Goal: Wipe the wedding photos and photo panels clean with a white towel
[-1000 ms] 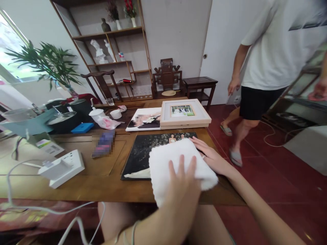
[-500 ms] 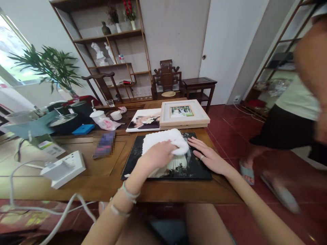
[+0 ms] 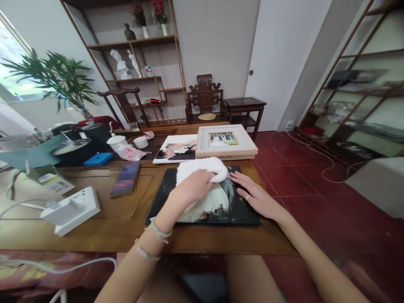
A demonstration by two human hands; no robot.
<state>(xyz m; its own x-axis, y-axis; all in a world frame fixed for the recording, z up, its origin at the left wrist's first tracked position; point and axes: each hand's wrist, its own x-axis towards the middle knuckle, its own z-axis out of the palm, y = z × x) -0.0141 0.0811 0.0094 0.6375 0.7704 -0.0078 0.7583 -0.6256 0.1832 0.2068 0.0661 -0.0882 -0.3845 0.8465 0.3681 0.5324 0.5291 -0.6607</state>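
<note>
A dark photo panel (image 3: 158, 201) lies flat on the wooden table in front of me, showing part of a pale dress and a grey-clad figure. Bunched over its upper middle is a white towel (image 3: 202, 165). My left hand (image 3: 196, 185) is closed on the towel and presses it against the panel; the fingertips are partly hidden in the folds. Fingers stretched out, my right hand (image 3: 254, 194) rests flat on the panel's right side. The towel hides part of the picture.
Behind the panel lie a light wood frame (image 3: 202, 145) and a photo print (image 3: 160, 155). A white power strip (image 3: 77, 210), blue box (image 3: 98, 158), dark pot (image 3: 74, 148) and white teapot (image 3: 117, 142) stand left. A cable (image 3: 315, 151) runs along the floor at right.
My left hand and the towel have shifted slightly up the panel, uncovering more of the pale dress. The right hand stays nearly in place. A person at the right has walked out of view.
</note>
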